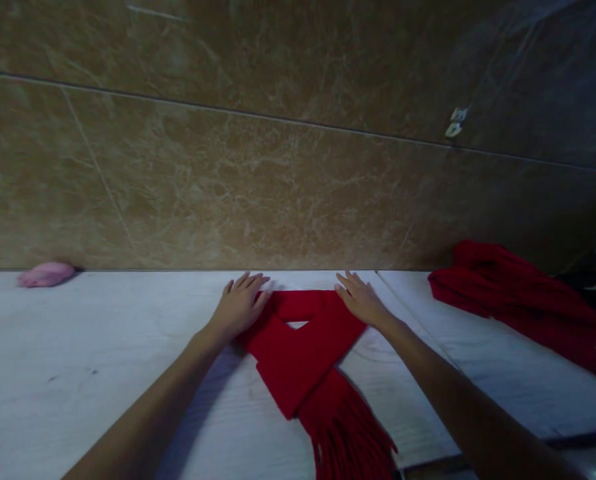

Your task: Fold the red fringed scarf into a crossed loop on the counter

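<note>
A red scarf (298,353) with a fringed end lies folded on the white table, its two sides crossing in a V and a small gap showing the tabletop near the upper fold. My left hand (239,307) rests on the scarf's upper left corner, fingers stretched out toward the wall. On the upper right corner lies my right hand (362,300), palm down with its fingers spread. Neither hand is wrapped around the cloth. The fringe (351,433) trails toward the near edge, partly out of the picture.
A brown marbled tile wall (278,187) runs along the far side of the white table (103,373). At far left sits a pink rounded object (47,274). More red cloth (513,300) is heaped at the right. Small white fittings (457,123) are on the wall.
</note>
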`<state>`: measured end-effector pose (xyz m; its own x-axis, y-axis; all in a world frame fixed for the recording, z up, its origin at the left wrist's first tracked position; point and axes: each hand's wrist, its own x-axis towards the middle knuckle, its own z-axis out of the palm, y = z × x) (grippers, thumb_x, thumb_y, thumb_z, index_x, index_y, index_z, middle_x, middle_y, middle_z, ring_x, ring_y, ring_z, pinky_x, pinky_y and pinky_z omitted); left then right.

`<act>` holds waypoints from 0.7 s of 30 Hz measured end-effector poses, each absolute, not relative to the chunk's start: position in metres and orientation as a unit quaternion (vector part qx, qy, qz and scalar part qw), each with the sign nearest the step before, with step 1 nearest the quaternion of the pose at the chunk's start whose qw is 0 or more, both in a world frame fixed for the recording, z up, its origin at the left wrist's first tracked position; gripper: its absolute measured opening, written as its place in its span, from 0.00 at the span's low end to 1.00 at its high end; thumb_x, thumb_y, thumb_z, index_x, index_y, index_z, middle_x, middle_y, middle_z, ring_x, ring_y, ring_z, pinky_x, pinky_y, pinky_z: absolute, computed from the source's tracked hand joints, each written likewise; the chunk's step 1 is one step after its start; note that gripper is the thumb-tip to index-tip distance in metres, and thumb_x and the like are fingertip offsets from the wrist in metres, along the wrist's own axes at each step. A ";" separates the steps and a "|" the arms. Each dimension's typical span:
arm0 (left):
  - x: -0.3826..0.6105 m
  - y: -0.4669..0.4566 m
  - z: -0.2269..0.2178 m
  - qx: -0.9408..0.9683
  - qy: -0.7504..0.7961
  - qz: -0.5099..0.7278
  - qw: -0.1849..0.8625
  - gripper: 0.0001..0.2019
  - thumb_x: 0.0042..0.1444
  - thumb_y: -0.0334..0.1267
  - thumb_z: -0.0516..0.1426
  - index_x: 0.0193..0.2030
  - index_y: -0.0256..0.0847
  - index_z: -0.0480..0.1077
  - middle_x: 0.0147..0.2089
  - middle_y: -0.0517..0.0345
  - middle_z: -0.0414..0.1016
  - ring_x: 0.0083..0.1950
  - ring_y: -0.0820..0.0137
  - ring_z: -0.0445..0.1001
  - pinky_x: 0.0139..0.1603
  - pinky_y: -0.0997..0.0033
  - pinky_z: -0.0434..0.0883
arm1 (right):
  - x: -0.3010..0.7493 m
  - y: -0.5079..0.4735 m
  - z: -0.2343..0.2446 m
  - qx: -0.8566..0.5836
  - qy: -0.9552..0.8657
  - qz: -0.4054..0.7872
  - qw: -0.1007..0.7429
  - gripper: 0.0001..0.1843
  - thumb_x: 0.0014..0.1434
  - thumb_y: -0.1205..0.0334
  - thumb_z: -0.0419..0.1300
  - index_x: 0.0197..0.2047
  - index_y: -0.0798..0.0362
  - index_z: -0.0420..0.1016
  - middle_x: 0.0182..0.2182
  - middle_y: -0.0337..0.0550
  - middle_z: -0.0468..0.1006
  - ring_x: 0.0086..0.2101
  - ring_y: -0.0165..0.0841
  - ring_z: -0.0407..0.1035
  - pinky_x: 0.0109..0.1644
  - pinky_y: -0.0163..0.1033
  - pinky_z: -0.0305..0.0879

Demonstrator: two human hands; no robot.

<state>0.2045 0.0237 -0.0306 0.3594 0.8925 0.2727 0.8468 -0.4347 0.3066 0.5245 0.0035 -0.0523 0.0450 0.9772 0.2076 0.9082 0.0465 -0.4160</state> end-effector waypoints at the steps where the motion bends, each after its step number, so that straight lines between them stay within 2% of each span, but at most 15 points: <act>1: 0.207 0.022 -0.033 0.825 0.536 0.165 0.065 0.26 0.70 0.50 0.44 0.70 0.46 0.64 0.75 0.49 0.62 0.77 0.52 0.54 0.74 0.41 0.51 | 0.523 0.003 -0.055 -0.690 -0.690 0.075 0.203 0.31 0.73 0.45 0.45 0.74 0.48 0.61 0.74 0.53 0.53 0.73 0.49 0.44 0.73 0.67 0.41; 4: 0.211 0.019 -0.038 0.828 0.549 0.076 0.083 0.30 0.71 0.53 0.43 0.76 0.48 0.56 0.79 0.50 0.52 0.80 0.49 0.44 0.75 0.33 0.45 | 0.523 0.001 -0.065 -0.691 -0.697 0.077 0.176 0.32 0.73 0.47 0.45 0.75 0.51 0.59 0.74 0.53 0.53 0.73 0.49 0.44 0.73 0.67 0.40; 7: 0.209 0.019 -0.035 0.822 0.560 0.074 0.074 0.30 0.71 0.53 0.43 0.77 0.47 0.54 0.79 0.50 0.49 0.80 0.50 0.43 0.75 0.34 0.46 | 0.528 0.006 -0.075 -0.682 -0.693 0.086 0.219 0.32 0.73 0.47 0.42 0.74 0.50 0.60 0.73 0.52 0.55 0.72 0.48 0.46 0.73 0.68 0.41; 10: 0.202 0.023 -0.026 0.796 0.590 0.127 0.045 0.28 0.72 0.48 0.42 0.74 0.43 0.59 0.74 0.44 0.62 0.75 0.51 0.60 0.72 0.41 0.56 | 0.538 0.013 -0.077 -0.655 -0.684 0.069 0.313 0.32 0.72 0.46 0.42 0.70 0.50 0.67 0.70 0.52 0.64 0.70 0.47 0.54 0.72 0.64 0.48; 13: 0.192 0.029 -0.016 0.754 0.631 0.173 0.045 0.24 0.71 0.43 0.41 0.65 0.41 0.69 0.64 0.44 0.75 0.63 0.55 0.74 0.62 0.53 0.68 | 0.550 0.017 -0.071 -0.618 -0.672 0.032 0.407 0.32 0.68 0.44 0.44 0.59 0.55 0.76 0.60 0.58 0.76 0.61 0.46 0.68 0.69 0.56 0.58; 16: 0.180 0.035 -0.010 0.708 0.671 0.212 0.063 0.20 0.69 0.42 0.45 0.53 0.44 0.77 0.55 0.48 0.81 0.55 0.57 0.78 0.52 0.62 0.70 | 0.558 0.015 -0.065 -0.604 -0.648 0.023 0.462 0.29 0.65 0.43 0.47 0.50 0.55 0.80 0.51 0.58 0.81 0.53 0.45 0.74 0.63 0.53 0.66; 21: 0.167 0.040 -0.016 0.671 0.690 0.246 0.118 0.18 0.66 0.47 0.50 0.42 0.43 0.79 0.43 0.49 0.84 0.45 0.60 0.79 0.39 0.70 0.66 | 0.555 0.006 -0.058 -0.577 -0.631 0.026 0.519 0.22 0.60 0.44 0.54 0.41 0.51 0.81 0.43 0.52 0.83 0.45 0.43 0.76 0.55 0.49 0.71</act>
<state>0.1665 0.0403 -0.0156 -0.0729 0.9832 0.1675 0.8668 -0.0206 0.4983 0.5546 0.0057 -0.0577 0.2035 0.7547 0.6237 0.6999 0.3333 -0.6317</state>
